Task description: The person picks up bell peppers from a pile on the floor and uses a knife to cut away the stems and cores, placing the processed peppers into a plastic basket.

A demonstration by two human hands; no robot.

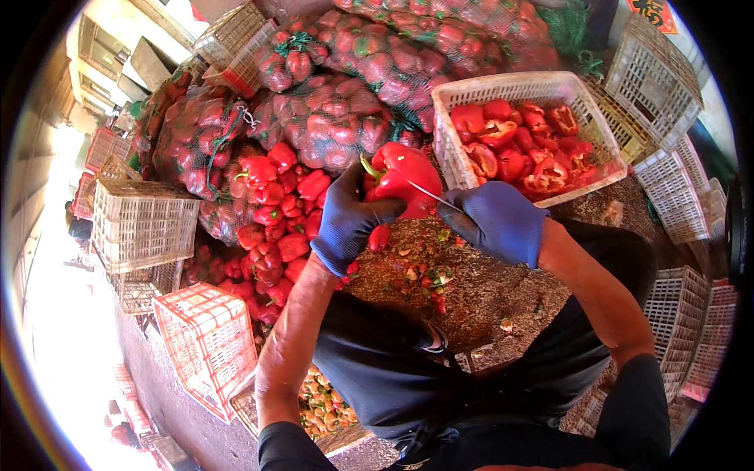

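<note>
A large red bell pepper [404, 174] with a green stem is gripped in my left hand [349, 224], which wears a blue-and-grey work glove. My right hand [503, 224], gloved the same way, closes round a small knife [426, 192] with a thin, narrow blade. The blade lies against the pepper's right side; how deep it sits I cannot tell. Left of my left hand, whole red peppers [271, 228] spill in a heap. Beyond my right hand stands a pale plastic crate [449, 161] holding cut-open red peppers [514, 141].
Mesh sacks [326, 118] full of red peppers are stacked at the back. Empty crates stand at left, including a white one [145, 224] and a red-and-white one [208, 345]; others [652, 78] line the right. Scraps [430, 282] litter the ground. Discarded cores [320, 404] lie below.
</note>
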